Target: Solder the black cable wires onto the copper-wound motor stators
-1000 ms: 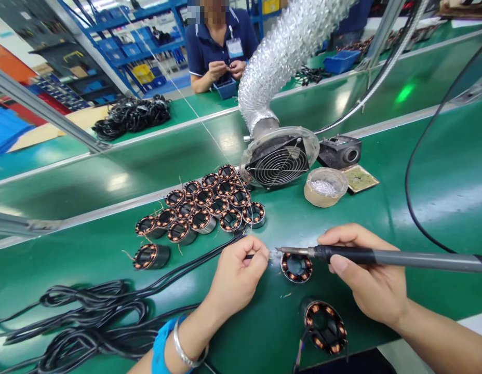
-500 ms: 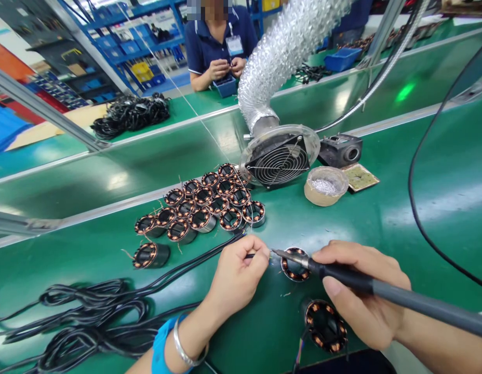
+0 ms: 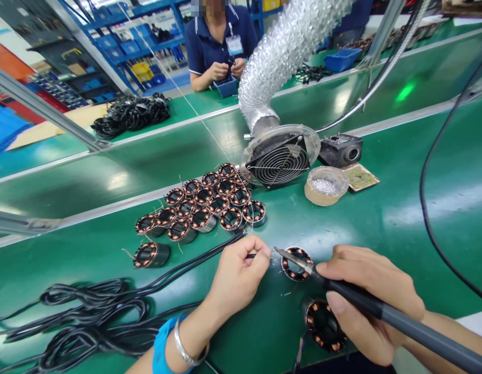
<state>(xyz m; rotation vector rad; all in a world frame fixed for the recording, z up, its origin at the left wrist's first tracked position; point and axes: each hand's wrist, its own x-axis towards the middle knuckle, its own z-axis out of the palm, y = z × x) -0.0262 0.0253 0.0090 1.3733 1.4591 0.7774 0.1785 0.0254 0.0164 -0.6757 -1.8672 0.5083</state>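
My left hand (image 3: 241, 270) is closed on the end of a black cable, whose thin wires poke out past the fingertips. Between the fingers of my right hand (image 3: 373, 301) is a soldering iron (image 3: 353, 296), its tip pointing left, a little right of those wires. Under the iron's tip section lies a copper-wound stator (image 3: 297, 264) on the green table. Nearer me, partly covered by my right hand, sits another stator (image 3: 324, 324) with coloured wires at its left side.
Several stators (image 3: 202, 218) stand grouped behind my left hand. Black cables (image 3: 85, 332) lie at left. Farther back are a fan (image 3: 280, 161) on a foil duct, a round tub (image 3: 326, 186) and a sponge tray (image 3: 360, 177). A person (image 3: 221, 47) sits across the table.
The soldering iron and my right hand have moved slightly right, and the tip has drawn away from the wires. My left hand has hardly moved.
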